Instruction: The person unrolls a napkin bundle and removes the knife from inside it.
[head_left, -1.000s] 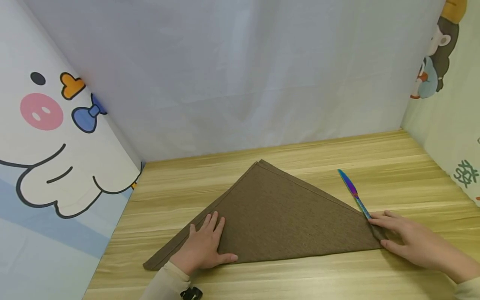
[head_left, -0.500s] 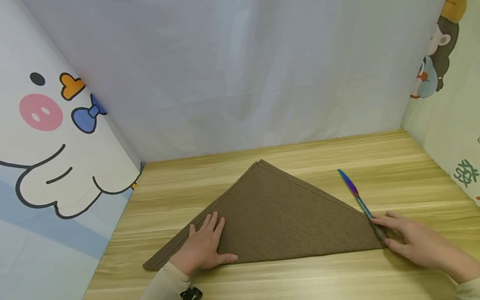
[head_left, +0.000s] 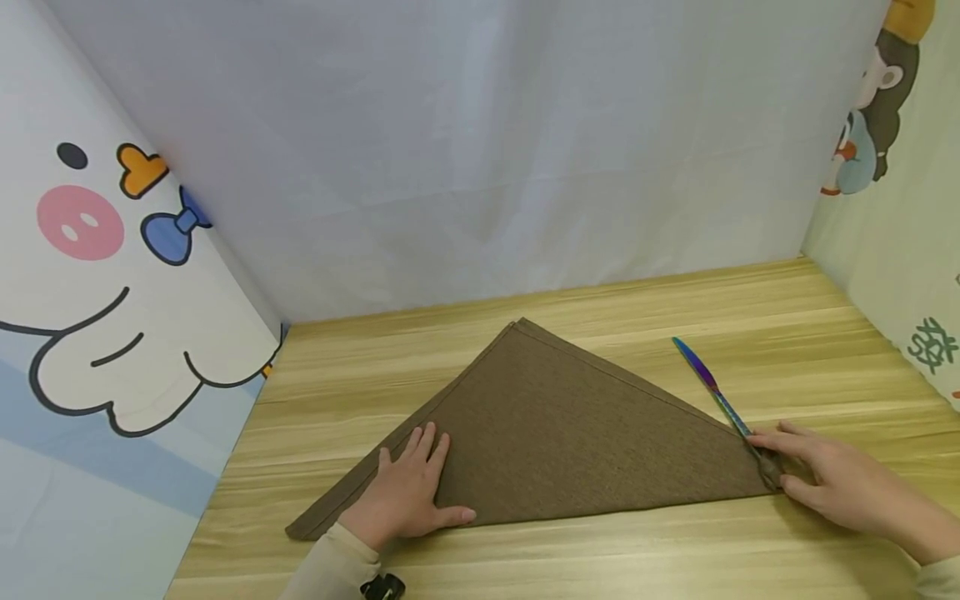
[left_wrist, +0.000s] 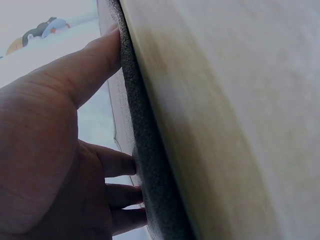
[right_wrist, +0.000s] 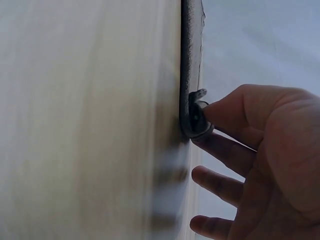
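A brown cloth napkin (head_left: 570,433), folded into a triangle, lies on the wooden table with its peak pointing away. Spread flat on its left part, my left hand (head_left: 408,492) presses it down, thumb along the near edge. At the right corner, my right hand (head_left: 832,479) pinches a small curled bit of the cloth between thumb and index finger; the right wrist view shows this rolled edge (right_wrist: 200,122) closely. An iridescent table knife (head_left: 708,379) lies beyond that corner, blade pointing away. Its handle end runs into the curled cloth at my fingertips and is hidden there.
A pale grey curtain (head_left: 525,167) closes off the back of the wooden table (head_left: 360,350). Printed cartoon panels stand at the left (head_left: 150,333) and right (head_left: 900,275). A black object (head_left: 382,587) sits at my left sleeve.
My right hand has shifted slightly right, with the knife's handle end and the curled corner; more of the napkin's right side lies flat. My left hand has stayed put.
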